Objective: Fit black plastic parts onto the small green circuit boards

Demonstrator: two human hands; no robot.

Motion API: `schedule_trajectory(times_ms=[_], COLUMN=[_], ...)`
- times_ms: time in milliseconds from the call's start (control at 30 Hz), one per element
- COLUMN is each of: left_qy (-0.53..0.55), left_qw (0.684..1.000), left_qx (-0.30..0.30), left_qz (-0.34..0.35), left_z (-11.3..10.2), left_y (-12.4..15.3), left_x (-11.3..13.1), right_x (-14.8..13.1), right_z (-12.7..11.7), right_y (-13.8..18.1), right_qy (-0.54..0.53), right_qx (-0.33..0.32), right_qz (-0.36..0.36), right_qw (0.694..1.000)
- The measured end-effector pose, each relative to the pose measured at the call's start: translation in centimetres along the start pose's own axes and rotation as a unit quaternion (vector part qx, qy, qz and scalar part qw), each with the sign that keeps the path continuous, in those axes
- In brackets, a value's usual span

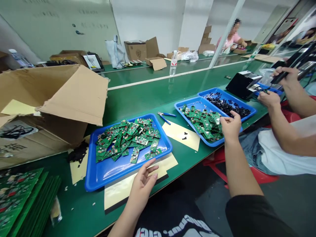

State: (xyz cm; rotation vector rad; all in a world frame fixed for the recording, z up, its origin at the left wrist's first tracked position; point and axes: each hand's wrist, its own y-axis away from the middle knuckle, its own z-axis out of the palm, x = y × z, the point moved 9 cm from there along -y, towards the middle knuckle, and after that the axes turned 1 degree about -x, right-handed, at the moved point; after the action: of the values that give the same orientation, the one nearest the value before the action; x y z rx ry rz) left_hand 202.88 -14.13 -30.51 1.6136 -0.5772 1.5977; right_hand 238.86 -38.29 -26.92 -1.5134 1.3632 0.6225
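Nearest lens: black tee (172, 223) w/ white print, at bottom edge of view. Had L hand (144, 182) loosely spread, palm down, fingertips at near rim of blue tray (103, 174); touching or just shy, couldn't tell. Saw heap of green PCBs (128, 138) toward that tray's far side. Had R hand (230, 126) well apart from L, out over second blue tray (190, 121), fingers curled toward thumb above its board pile (204, 121); pinching or not, couldn't tell. Noted third tray (214, 90) of black parts (227, 105) just beyond, blue-handled cutters (166, 116) and yellow sheet (181, 135) btwn the trays, co-worker's hands (270, 98) busy further rt. Judged good practice here: lift one board at a time by its edges, not by components; steady near tray w/ L hand against sliding on paper underneath; keep R forearm clear of co-worker's arm.
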Motion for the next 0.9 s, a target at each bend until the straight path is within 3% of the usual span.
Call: schedule_trajectory(times_ms=[133, 267, 400, 500, 600, 667, 733, 900], left_qy=[-0.012, -0.029, -0.078, -0.176, -0.322, -0.456, -0.585, -0.621], left_qw=[1.000, 0.999, 0.997, 0.980, 0.918, 0.835, 0.725, 0.675], left_qx=[0.019, 0.034, -0.001, -0.048, -0.081, -0.106, -0.151, -0.199], left_qz=[0.006, 0.010, 0.019, 0.080, 0.217, 0.291, 0.330, 0.345], left_z=[-0.6, -1.4, -1.6, -0.6, 2.2, 5.3, 8.9, 14.5], left_y=[0.3, 0.4, -0.3, -1.4, -2.7, -3.8, -5.1, -8.8], left_x=[0.1, 0.2, 1.0, 2.7, 5.3, 5.9, 5.2, 3.5], right_x=[2.0, 1.6, -0.6, -2.3, -3.0, -2.7, -2.2, -1.5], right_z=[0.6, 0.5, 0.5, 3.4, 6.8, 8.3, 9.3, 10.0], right_y=[-2.3, -2.0, 1.4, 6.8, 12.8, 15.3, 16.5, 16.8], right_qy=[0.026, 0.016, -0.045, -0.119, -0.160, -0.169, -0.169, -0.135], right_qx=[-0.013, -0.023, -0.041, -0.180, -0.331, -0.381, -0.403, -0.419], right_qz=[0.025, 0.045, 0.058, 0.087, 0.130, 0.159, 0.178, 0.184], right_qw=[0.999, 0.999, 0.996, 0.973, 0.921, 0.895, 0.882, 0.879])
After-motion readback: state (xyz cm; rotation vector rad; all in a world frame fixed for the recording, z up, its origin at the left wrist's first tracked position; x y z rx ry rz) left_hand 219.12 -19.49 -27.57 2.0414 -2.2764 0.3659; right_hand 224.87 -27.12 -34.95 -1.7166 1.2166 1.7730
